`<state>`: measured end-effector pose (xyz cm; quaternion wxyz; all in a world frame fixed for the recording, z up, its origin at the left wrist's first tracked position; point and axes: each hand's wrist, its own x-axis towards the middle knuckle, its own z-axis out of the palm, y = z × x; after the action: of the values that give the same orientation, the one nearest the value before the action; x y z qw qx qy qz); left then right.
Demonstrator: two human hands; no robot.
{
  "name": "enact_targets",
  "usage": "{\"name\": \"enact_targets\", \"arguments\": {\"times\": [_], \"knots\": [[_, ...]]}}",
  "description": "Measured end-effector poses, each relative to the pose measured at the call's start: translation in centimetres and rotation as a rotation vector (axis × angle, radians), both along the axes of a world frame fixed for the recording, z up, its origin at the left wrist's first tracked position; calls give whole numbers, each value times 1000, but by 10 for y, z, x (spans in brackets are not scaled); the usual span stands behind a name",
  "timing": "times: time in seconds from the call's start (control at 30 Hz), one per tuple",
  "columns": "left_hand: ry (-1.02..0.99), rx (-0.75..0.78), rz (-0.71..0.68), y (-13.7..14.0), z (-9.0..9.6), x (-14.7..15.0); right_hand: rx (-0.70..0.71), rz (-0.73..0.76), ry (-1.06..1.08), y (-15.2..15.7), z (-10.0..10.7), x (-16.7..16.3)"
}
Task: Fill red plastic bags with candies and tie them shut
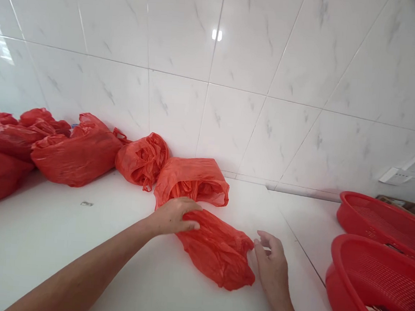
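A thin red plastic bag [217, 252] lies crumpled on the white tabletop between my two hands. My left hand [176, 215] rests at the bag's upper left end, thumb and fingers apart. Just off its right end is my right hand [271, 256], fingers curved and parted, with nothing visible between them. Behind my left hand stands another red plastic bag [195, 171], its opening facing me and more red plastic inside. What the nearer bag holds, if anything, cannot be seen.
A bundled red bag [142, 160] and several filled red bags [76, 159] line the tiled wall [176, 100] to the left. Two red plastic baskets [341, 281] stand at the right. A small scrap [87, 204] lies on the tabletop [120, 254]. A socket [396, 176] sits low on the wall.
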<state>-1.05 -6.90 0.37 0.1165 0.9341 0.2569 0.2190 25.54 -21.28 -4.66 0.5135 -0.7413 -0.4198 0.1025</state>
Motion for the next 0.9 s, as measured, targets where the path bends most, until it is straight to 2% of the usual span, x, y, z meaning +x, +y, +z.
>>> {"name": "enact_targets", "arguments": {"times": [0.07, 0.13, 0.2, 0.27, 0.33, 0.43, 0.5, 0.63, 0.7, 0.83, 0.9], "knots": [[54, -43, -22, -15, -12, -11, 20, 49, -35, -8, 6, -10], [96, -49, 13, -25, -24, -20, 6, 191, -73, -16, 7, -27], [111, -35, 50, -31, -33, -26, -32, 340, -176, -21, 0, -47], [106, -7, 36, -38, -38, -31, -51, 426, -358, -19, -11, -63], [92, 14, -13, -47, -39, -34, -25, 456, -563, -10, -23, -70], [73, -14, -122, -68, -37, -35, 53, 408, -772, 5, -31, -65], [37, -52, -203, -83, -36, -33, 86, 348, -783, 10, -28, -61], [-57, -34, -283, -98, -39, -25, 78, 333, -617, 2, -16, -72], [-118, 35, -246, -94, -41, -23, 63, 331, -558, -2, -14, -88], [-274, 140, -81, -75, -49, -27, -13, 276, -553, 3, -18, -116], [-312, 172, -10, -67, -54, -31, -45, 368, -551, 6, -18, -119]]}}
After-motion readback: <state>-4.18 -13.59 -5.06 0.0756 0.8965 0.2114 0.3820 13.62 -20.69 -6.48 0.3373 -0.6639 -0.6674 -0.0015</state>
